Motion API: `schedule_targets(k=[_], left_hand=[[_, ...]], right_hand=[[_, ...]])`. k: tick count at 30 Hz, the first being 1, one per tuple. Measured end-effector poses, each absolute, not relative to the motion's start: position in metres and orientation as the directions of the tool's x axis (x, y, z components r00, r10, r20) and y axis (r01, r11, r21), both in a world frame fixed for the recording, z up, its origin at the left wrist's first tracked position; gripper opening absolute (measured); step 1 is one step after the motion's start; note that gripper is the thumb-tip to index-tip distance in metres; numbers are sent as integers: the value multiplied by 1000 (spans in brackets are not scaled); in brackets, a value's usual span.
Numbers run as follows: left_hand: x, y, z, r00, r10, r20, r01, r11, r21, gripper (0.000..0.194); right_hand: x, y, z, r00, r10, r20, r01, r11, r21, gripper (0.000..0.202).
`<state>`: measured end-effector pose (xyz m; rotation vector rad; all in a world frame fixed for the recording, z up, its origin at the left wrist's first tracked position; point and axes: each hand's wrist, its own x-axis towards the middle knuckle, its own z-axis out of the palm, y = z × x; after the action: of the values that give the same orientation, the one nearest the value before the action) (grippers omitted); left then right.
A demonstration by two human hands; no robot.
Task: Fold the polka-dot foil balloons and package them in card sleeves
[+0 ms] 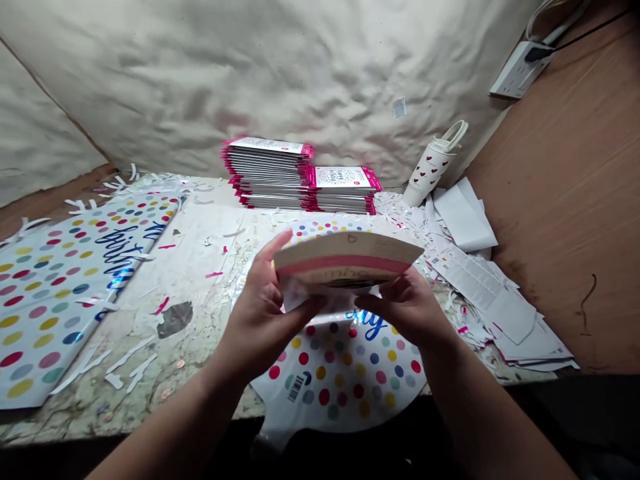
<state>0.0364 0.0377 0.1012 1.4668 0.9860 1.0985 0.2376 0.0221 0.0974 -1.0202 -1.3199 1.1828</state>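
Note:
Both of my hands hold a curved piece of brown cardboard with a pink band, tilted up towards me. My left hand grips its left end, the thumb pressed in on the near side. At the right end, my right hand has its thumb bent inward the same way. Pale, thin, shiny material shows between the thumbs; I cannot make out what it is. Under the hands lies a flat polka-dot foil balloon with blue lettering, a barcode and a tail over the table's front edge.
Two stacks of pink-edged packets stand at the back. A white tumbler with hearts leans at back right, near loose papers. More polka-dot foil sheets lie left. Paper scraps cover the worn table. A power strip hangs upper right.

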Motion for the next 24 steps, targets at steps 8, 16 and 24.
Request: schedule_targets(k=[8, 16, 24], left_hand=[[27, 32, 61, 440, 823, -359, -98, 442, 892, 21], [41, 10, 20, 303, 839, -451, -85, 496, 864, 33], [46, 4, 35, 333, 846, -417, 7, 440, 898, 43]], right_hand=[[254, 58, 81, -35, 994, 106, 494, 109, -862, 38], [208, 14, 45, -387, 847, 365, 702, 527, -479, 20], [206, 14, 45, -361, 861, 358, 742, 498, -449, 22]])
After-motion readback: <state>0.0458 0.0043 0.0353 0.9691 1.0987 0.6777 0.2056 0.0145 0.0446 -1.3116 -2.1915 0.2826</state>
